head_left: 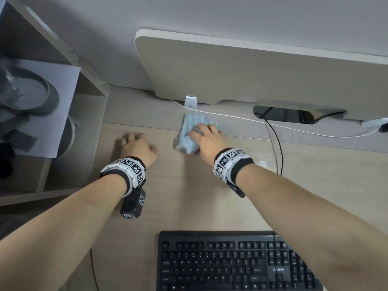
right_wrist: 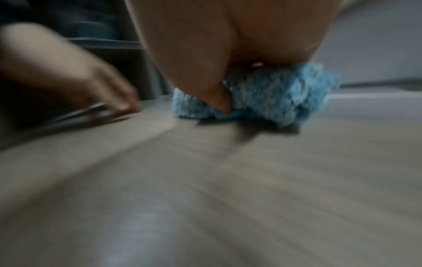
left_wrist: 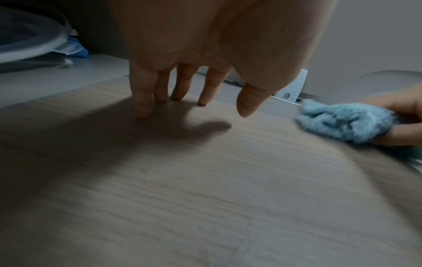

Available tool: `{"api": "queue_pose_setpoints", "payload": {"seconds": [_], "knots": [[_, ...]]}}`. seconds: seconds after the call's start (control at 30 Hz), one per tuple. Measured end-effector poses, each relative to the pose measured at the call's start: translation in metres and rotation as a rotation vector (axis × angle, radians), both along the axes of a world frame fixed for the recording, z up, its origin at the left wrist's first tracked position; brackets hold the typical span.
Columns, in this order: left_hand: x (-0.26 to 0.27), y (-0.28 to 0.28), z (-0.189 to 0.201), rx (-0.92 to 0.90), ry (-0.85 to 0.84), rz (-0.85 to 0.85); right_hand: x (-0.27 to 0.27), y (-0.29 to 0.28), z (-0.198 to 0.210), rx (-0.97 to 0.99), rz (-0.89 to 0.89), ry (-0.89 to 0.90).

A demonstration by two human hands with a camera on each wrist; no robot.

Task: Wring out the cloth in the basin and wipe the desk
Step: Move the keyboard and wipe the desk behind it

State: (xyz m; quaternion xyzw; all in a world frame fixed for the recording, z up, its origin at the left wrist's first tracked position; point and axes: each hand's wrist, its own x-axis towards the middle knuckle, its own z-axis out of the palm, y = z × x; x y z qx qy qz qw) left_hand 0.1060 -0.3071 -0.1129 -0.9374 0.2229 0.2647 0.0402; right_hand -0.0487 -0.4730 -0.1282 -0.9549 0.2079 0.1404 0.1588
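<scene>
A fluffy light-blue cloth [head_left: 186,133] lies bunched on the wood-grain desk [head_left: 189,196], near its back edge. My right hand [head_left: 206,137] lies on top of it, fingers curled over the cloth and the thumb dug into its left side. The right wrist view shows the thumb pressed into the cloth [right_wrist: 274,97]. My left hand [head_left: 136,143] rests a little to the left, fingertips on the bare desk and nothing in it. In the left wrist view its fingers [left_wrist: 143,101] point straight down onto the wood, with the cloth [left_wrist: 342,122] at the right.
A black keyboard [head_left: 231,263] sits at the near edge. A white raised board [head_left: 252,70] spans the back, with a cable slot [head_left: 294,114], a white cable [head_left: 294,127] and a black cable [head_left: 278,148] in front. A shelf at the left holds a round translucent container [left_wrist: 34,45].
</scene>
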Motion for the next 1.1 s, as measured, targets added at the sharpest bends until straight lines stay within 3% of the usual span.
{"api": "queue_pose_setpoints", "payload": {"seconds": [0.07,0.17,0.27,0.43,0.53,0.6,0.73,0.8,1.0,1.1], "knots": [[0.001,0.000,0.000,0.007,-0.001,-0.004,-0.013,-0.016,-0.005,-0.060,-0.087,0.043],[0.002,0.000,0.000,0.015,-0.010,-0.010,-0.045,-0.071,0.001,-0.176,-0.431,0.175],[-0.001,-0.001,0.001,0.009,-0.005,-0.006,-0.069,-0.111,0.021,-0.153,-0.633,0.281],[-0.007,-0.005,0.000,0.020,-0.001,-0.002,-0.039,-0.075,0.021,-0.111,-0.296,-0.014],[-0.006,-0.004,-0.002,0.023,-0.002,0.016,-0.020,-0.048,0.005,-0.048,-0.146,0.036],[-0.006,-0.004,-0.004,0.020,-0.010,0.013,-0.024,-0.058,0.000,-0.106,-0.193,0.088],[-0.007,-0.002,-0.002,0.013,-0.010,0.009,-0.058,-0.111,0.008,-0.099,-0.577,0.266],[-0.007,0.000,-0.001,0.012,-0.005,0.017,-0.072,-0.126,0.016,-0.060,-0.663,0.324],[0.002,0.013,0.011,-0.022,0.035,0.013,-0.017,-0.060,0.029,-0.001,-0.361,-0.095],[0.010,0.025,0.014,-0.094,0.019,0.048,0.031,0.000,0.032,0.077,-0.188,-0.187]]}}
